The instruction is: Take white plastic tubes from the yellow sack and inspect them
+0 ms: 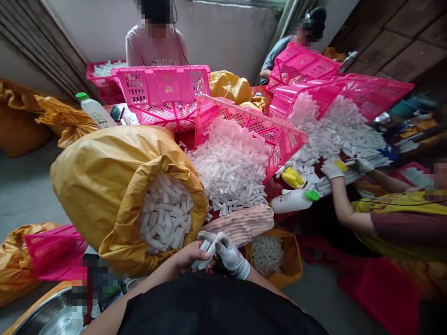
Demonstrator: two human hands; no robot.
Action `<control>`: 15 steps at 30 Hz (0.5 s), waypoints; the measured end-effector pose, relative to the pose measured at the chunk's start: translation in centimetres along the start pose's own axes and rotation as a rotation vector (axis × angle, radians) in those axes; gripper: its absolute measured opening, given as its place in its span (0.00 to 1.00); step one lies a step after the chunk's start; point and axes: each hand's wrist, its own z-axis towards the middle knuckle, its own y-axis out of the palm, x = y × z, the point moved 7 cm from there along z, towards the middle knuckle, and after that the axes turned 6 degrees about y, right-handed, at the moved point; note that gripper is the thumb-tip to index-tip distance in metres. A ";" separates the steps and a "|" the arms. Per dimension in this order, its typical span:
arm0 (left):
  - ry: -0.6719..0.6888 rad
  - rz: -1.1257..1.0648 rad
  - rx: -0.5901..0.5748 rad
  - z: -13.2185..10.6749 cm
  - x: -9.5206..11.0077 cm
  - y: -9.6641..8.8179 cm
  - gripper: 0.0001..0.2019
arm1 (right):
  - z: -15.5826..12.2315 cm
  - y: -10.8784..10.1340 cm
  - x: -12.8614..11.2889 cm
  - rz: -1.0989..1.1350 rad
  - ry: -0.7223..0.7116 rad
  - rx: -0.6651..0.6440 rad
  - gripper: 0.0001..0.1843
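My left hand [191, 255], bare, is closed round a few small white plastic pieces [206, 255] low in the middle of the view. Its fingers and thumb press them together. My right hand [228, 255], in a white glove, meets it from the right, with its fingers bent onto the same pieces; the fingertips are partly hidden. Just left of both hands gapes a yellow sack [115, 186] full of similar white pieces [165, 214]. Behind the hands a folded pink striped cloth [240, 224] lies on the table edge.
A tipped pink basket [251, 125] spills a heap of white pieces [237, 167] over the red table. A white bottle [293, 202] lies beside a dish of yellow pieces [293, 177]. Below stands another open sack [291, 263]. A co-worker's gloved hand [333, 168] works at right.
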 end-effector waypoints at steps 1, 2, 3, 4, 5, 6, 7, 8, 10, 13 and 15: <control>-0.002 0.004 0.008 0.1 -0.2 -0.1 0.20 | -0.1 0.1 0.4 -0.026 0.012 -0.019 0.22; 0.000 0.030 0.025 0.3 -0.3 -0.2 0.21 | -0.1 0.1 1.0 -0.036 0.029 -0.029 0.23; 0.005 0.083 0.053 0.6 -0.2 -0.4 0.21 | 0.1 -0.3 1.9 -0.031 0.045 -0.018 0.24; -0.001 0.162 0.078 0.9 -0.2 -0.5 0.21 | 0.3 -1.1 2.9 -0.024 0.057 0.037 0.24; -0.018 0.266 0.085 1.3 -0.3 -0.6 0.20 | 0.5 -2.6 4.1 -0.025 0.074 0.148 0.22; -0.046 0.396 0.071 1.7 -0.4 -0.6 0.20 | 0.5 -4.6 5.3 -0.037 0.096 0.299 0.21; -0.073 0.549 0.051 2.1 -0.5 -0.7 0.20 | 0.2 -6.9 6.4 -0.063 0.124 0.460 0.20; -0.090 0.724 0.042 2.4 -0.6 -1.0 0.19 | -0.5 -9.4 7.3 -0.097 0.153 0.611 0.18; -0.070 1.110 0.095 2.9 -0.2 -2.2 0.19 | -2.4 -14.3 8.4 -0.166 0.204 0.827 0.15; -0.098 1.584 0.316 2.4 0.8 -5.1 0.23 | -5.3 -20.1 8.8 -0.300 0.260 0.956 0.12; -0.204 1.733 0.414 1.4 1.1 -7.0 0.24 | -5.9 -21.4 8.4 -0.621 0.314 0.954 0.10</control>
